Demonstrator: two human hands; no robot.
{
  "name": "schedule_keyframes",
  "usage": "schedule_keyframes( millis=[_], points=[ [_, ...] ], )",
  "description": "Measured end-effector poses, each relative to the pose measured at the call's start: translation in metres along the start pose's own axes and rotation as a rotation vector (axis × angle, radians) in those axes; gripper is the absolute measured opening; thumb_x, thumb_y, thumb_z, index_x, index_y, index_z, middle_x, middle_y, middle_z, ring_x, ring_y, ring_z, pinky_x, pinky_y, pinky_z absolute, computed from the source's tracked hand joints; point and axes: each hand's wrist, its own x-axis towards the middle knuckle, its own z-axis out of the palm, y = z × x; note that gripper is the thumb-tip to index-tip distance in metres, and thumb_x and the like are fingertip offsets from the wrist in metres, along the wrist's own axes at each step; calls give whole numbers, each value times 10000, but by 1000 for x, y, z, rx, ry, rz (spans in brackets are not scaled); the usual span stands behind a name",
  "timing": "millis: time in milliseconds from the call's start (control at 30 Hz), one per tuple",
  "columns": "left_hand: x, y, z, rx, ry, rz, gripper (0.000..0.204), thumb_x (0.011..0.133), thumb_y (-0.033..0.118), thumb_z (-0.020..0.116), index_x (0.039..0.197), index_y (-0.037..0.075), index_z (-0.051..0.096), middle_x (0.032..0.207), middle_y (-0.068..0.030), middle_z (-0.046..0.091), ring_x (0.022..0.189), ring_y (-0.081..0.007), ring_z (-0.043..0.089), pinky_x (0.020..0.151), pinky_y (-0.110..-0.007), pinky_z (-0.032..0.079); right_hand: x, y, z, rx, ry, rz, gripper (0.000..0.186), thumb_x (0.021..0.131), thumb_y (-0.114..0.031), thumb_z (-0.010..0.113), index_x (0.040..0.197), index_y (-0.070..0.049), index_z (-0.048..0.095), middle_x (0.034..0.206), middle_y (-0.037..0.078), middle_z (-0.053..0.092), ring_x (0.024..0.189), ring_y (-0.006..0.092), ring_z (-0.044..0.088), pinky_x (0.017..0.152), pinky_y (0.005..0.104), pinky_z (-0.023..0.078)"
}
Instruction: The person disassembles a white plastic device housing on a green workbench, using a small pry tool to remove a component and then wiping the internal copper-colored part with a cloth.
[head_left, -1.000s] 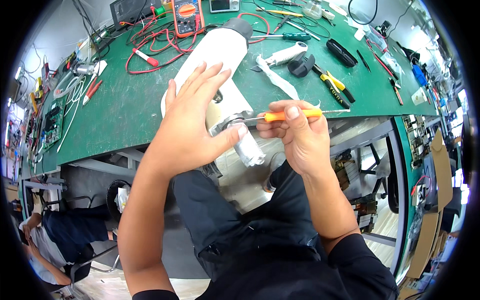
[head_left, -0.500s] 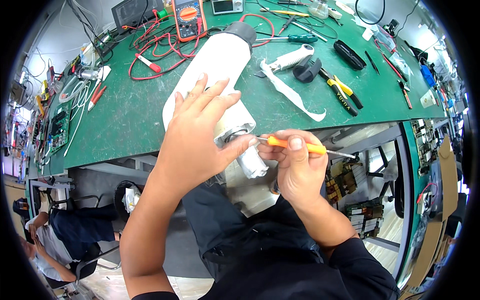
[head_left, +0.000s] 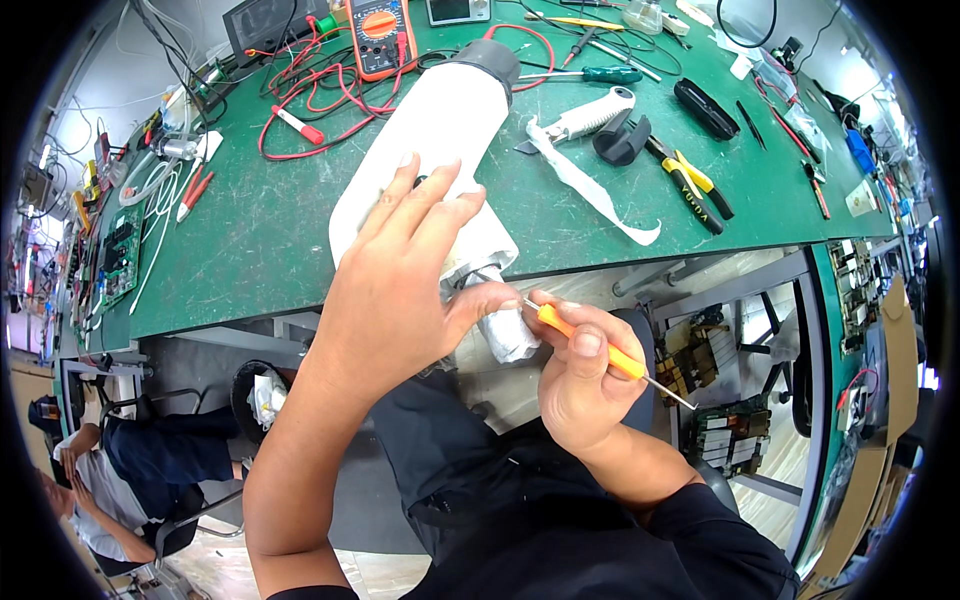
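Observation:
A white cylindrical housing [head_left: 430,115] with a dark grey cap [head_left: 488,62] on its far end lies across the bench edge. My left hand [head_left: 385,275] holds it down, fingers spread over its side and thumb by its near end. Below that end hangs a white wrapped piece [head_left: 510,338], close to my thumb. In my right hand [head_left: 590,395] is a thin screwdriver [head_left: 622,362] with an orange handle and a metal shaft showing at each end. One tip points toward my left thumb; whether it touches anything is hard to make out.
On the green bench [head_left: 250,240] lie an orange multimeter [head_left: 378,40] with tangled red leads, a utility knife [head_left: 590,115], a white strip [head_left: 600,200], yellow-black pliers [head_left: 690,185] and a black case [head_left: 707,108]. A bin [head_left: 255,395] stands below. Someone sits at the lower left [head_left: 110,500].
The screwdriver has tilted, its rear end swinging down and toward me, as my right hand moved slightly lower. The housing has shifted slightly in view under my left hand.

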Motion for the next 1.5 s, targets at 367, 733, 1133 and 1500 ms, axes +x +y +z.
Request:
schedule_keyframes(
  millis=[367, 733, 1133, 1500],
  points=[
    [0, 1, 5, -40, 74, -44, 618, 729, 312, 871, 1226, 2, 670, 1371, -255, 598, 1334, -505, 502, 1070, -504, 463, 48, -3, -16, 95, -118, 282, 364, 1037, -260, 613, 1037, 103, 646, 942, 237, 717, 811, 297, 744, 749, 397, 635],
    [1, 3, 3, -9, 41, -71, 681, 699, 421, 881, 1216, 26, 683, 1388, -214, 602, 1352, -469, 502, 1071, -491, 467, 7, 6, -6, -77, -42, -72, 325, 1047, -250, 590, 1122, 65, 615, 1025, 247, 708, 979, 339, 729, 829, 439, 630],
    [-2, -3, 3, -45, 47, -85, 834, 588, 491, 910, 1272, 72, 680, 1426, -186, 590, 1382, -412, 496, 1087, -462, 463, 15, 4, -22, -528, -359, -545, 259, 1018, -164, 629, 1151, 58, 637, 1078, 267, 726, 977, 376, 745, 858, 406, 606],
    [-2, -6, 3, -29, 55, -64, 913, 569, 556, 896, 1311, 80, 657, 1445, -168, 587, 1406, -400, 477, 1102, -456, 447, 13, -1, -24, -609, -404, -580, 252, 985, -105, 648, 1166, 70, 634, 1107, 278, 716, 1028, 409, 730, 897, 418, 598]
  ],
)
